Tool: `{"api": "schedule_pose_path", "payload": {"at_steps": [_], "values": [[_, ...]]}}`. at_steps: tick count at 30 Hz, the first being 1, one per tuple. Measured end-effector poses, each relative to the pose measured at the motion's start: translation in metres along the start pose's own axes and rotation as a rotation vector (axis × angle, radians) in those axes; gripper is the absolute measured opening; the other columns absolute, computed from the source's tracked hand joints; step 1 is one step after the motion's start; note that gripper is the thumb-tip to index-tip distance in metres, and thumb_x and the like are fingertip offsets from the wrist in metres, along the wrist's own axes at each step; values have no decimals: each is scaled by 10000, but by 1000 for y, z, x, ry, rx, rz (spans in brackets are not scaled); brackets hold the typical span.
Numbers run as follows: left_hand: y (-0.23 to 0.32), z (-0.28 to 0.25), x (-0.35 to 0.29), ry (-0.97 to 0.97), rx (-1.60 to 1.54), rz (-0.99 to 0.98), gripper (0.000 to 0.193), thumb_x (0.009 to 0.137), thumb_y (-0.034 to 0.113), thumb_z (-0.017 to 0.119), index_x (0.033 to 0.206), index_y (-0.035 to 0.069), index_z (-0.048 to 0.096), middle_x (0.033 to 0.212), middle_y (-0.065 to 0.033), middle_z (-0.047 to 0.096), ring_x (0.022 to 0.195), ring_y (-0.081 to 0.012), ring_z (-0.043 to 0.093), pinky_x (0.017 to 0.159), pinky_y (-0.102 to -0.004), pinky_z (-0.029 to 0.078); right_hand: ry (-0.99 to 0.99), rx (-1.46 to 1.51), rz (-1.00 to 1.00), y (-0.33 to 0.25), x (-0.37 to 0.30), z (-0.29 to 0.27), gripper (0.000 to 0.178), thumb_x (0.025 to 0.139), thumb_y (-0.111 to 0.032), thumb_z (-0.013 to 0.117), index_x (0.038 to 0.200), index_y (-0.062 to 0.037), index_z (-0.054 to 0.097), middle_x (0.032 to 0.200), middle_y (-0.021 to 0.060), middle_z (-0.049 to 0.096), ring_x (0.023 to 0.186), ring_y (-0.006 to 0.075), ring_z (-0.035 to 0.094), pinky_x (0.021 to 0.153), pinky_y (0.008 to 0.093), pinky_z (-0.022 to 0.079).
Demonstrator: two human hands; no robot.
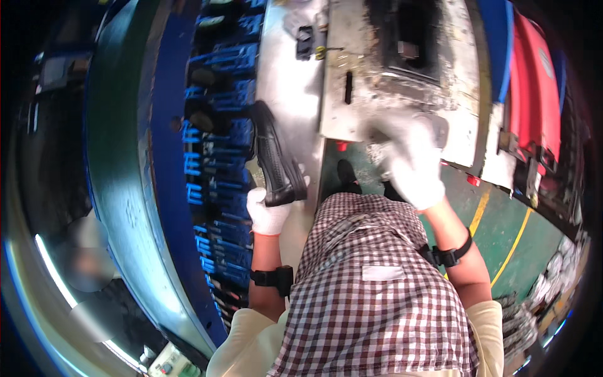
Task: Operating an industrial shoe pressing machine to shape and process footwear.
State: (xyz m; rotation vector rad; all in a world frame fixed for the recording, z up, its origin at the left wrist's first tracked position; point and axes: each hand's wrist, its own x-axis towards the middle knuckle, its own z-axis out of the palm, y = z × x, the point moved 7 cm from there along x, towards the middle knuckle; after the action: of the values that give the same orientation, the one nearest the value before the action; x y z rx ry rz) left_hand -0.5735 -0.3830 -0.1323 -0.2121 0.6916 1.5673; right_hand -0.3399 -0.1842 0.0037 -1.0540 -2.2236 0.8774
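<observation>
A black leather shoe with a patterned side is in my white-gloved left hand, whose fingers close round its near end. The shoe points away from me, over the line between the metal shelf and the blue racks. My right hand, also white-gloved, is at the near edge of the worn worktable. Motion smears its fingers, so I cannot make out whether they hold anything.
Blue racks carrying dark shoes line the left, beside a long green conveyor belt. A metal shelf runs ahead. Right of the worktable is a red panel. A person is at the far left.
</observation>
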Motion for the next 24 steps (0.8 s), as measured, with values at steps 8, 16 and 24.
{"api": "schedule_pose_path", "payload": {"at_steps": [8,16,24], "values": [[-15,188,79,-239,811,172,843,968,354,620,1660,32,264,1661,-184,383,1508,-303,408,1266,-441,265,168,778,252,14,31,17,834,977,-223,692,1659,-14,261,1716,191,272,1522,232,353,1197,357,375],[66,344,42,-307,957,1033,869,975,193,709,1649,-27,207,1626,-274,402,1549,-336,352,1287,-432,208,401,-344,193,91,142,-64,775,812,-427,783,1512,-179,559,1567,216,461,1348,435,535,1101,488,491],[63,483,20,-690,1201,1626,603,984,251,704,1490,-6,499,1353,-226,655,1270,-273,637,1118,-386,470,227,-634,302,124,164,-33,781,803,-476,787,1496,-197,560,1568,123,486,1141,403,635,951,477,568]]}}
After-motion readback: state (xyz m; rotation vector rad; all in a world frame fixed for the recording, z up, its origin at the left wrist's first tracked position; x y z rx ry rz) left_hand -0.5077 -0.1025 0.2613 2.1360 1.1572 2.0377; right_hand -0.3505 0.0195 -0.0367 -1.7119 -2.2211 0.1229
